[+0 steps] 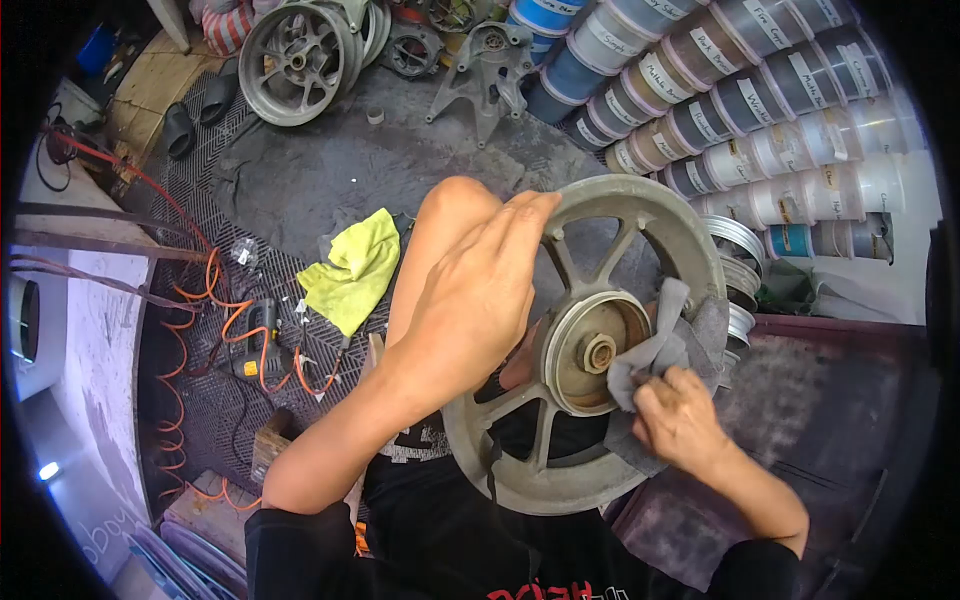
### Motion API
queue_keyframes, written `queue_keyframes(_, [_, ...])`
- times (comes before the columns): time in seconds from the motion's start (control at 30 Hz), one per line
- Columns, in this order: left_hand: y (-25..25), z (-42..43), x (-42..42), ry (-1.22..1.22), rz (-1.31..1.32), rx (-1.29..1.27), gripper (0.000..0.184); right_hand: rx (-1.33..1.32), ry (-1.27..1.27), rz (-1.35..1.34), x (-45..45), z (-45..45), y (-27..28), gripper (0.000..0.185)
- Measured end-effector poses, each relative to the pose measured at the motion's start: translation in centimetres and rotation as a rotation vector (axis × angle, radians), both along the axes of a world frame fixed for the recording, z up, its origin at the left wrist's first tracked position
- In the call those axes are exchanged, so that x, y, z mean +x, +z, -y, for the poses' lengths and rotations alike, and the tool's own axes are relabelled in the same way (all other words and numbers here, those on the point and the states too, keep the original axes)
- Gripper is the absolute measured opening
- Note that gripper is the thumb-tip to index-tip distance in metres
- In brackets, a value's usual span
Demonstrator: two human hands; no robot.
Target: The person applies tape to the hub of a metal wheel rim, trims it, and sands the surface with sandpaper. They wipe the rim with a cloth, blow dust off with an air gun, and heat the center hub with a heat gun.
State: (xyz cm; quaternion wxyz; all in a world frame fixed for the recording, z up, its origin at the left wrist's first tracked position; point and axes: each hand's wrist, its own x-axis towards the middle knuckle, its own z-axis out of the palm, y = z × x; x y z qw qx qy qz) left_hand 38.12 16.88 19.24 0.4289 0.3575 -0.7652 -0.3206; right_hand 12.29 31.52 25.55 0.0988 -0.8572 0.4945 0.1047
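Note:
A grey spoked wheel rim (490,480) stands tilted in front of my body, its hub (600,353) facing up toward me. My left hand (480,290) holds the rim's upper left edge, its fingers pressed together along the rim. Lower right, my right hand (675,415) is closed on a grey cloth (655,345), which lies against the right side of the hub and drapes over the spokes and rim edge.
A yellow-green cloth (355,270), a power tool (262,340) and an orange coiled hose (180,400) lie at left. Another wheel (300,62) and a metal bracket (490,75) are at the back. Labelled tubs (735,110) are stacked upper right, above a dark red-edged surface (800,400).

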Motion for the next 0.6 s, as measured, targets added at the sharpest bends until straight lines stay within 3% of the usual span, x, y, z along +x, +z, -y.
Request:
queue_keyframes(0.13, [0.4, -0.2, 0.1, -0.015, 0.015, 0.054, 0.054, 0.068, -0.304, 0.339, 2.2, -2.7, -1.5, 0.016])
queue_keyframes(0.23, [1.3, -0.1, 0.4, 0.017, 0.082, 0.018, 0.053, 0.396, -0.943, 0.6, 2.8, -3.2, -2.0, 0.013])
queue_keyframes(0.3, [1.5, 0.0, 0.3, 0.095, 0.137, -0.13, 0.052, 0.376, -1.189, 1.244, 2.5, -3.2, -3.4, 0.02])
queue_keyframes(0.37, [2.4, -0.6, 0.8, 0.072, 0.057, -0.113, 0.052, 0.403, -1.285, 1.844, 2.3, -1.8, -2.2, 0.032])
queue_keyframes(0.4, [3.0, -1.1, 0.6, 0.054, 0.013, -0.111, 0.052, 0.344, -1.23, 1.891, 1.8, -1.6, -1.8, 0.047])
queue_keyframes(0.5, [7.0, -4.1, -1.2, -0.229, -0.046, 0.204, 0.073, 0.256, -1.173, 2.063, 1.3, -1.2, -0.1, 0.054])
queue_keyframes(0.57, [7.0, -6.2, -3.5, -0.458, 0.0, 0.266, 0.092, 0.201, -1.147, 2.196, 1.2, -1.2, 1.1, 0.052])
queue_keyframes(0.6, [6.3, -7.4, -4.9, -0.512, -0.092, 0.252, 0.089, 0.193, -1.118, 2.252, 0.7, -1.4, 1.2, 0.051])
